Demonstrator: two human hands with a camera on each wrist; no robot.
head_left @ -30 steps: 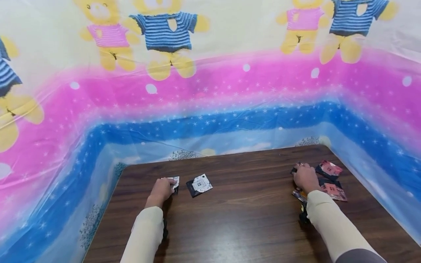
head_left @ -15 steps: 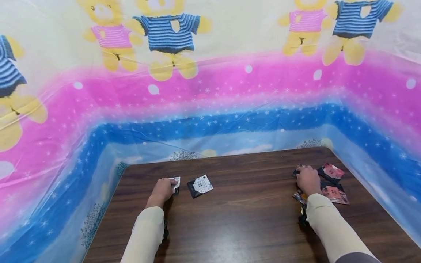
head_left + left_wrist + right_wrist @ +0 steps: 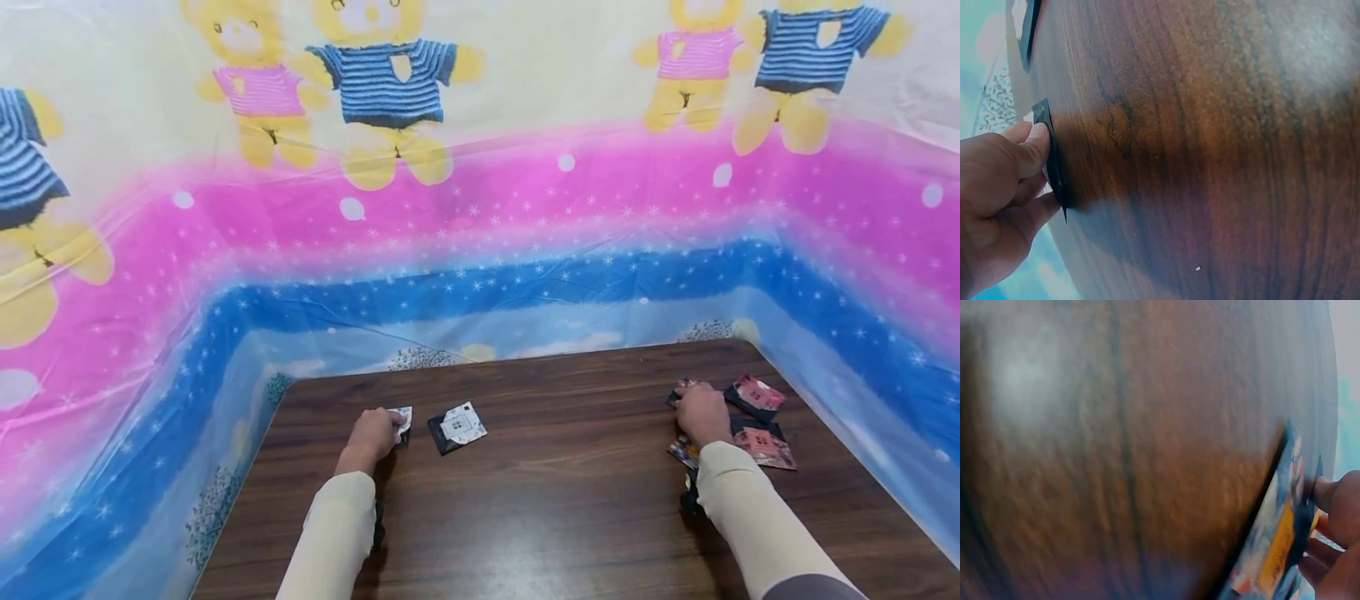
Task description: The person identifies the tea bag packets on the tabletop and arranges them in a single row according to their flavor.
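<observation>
My left hand point(image 3: 372, 435) is at the left of the table, its thumb and fingers pinching a flat black-and-white sachet point(image 3: 405, 415). In the left wrist view the sachet's dark side point(image 3: 1055, 159) stands edge-on beside the thumb. A similar black-and-white packet point(image 3: 457, 427) lies just right of that hand. At the right side, my right hand point(image 3: 703, 414) pinches a small dark sachet point(image 3: 675, 399), mostly covered by the fingers. Beneath that wrist lies a colourful packet with an orange label point(image 3: 1275, 550). Two red-and-black packets point(image 3: 757, 395) lie to the right of the hand.
The brown wood-grain table point(image 3: 540, 500) reaches back to a fabric wall hanging point(image 3: 465, 283) with printed bears and pink and blue bands. The hanging also borders the table's left and right sides. A dark strap point(image 3: 688, 493) shows at the right wrist.
The head view has shifted slightly. My right hand has moved a little to the right relative to the packets near it; the left hand stays on its sachet.
</observation>
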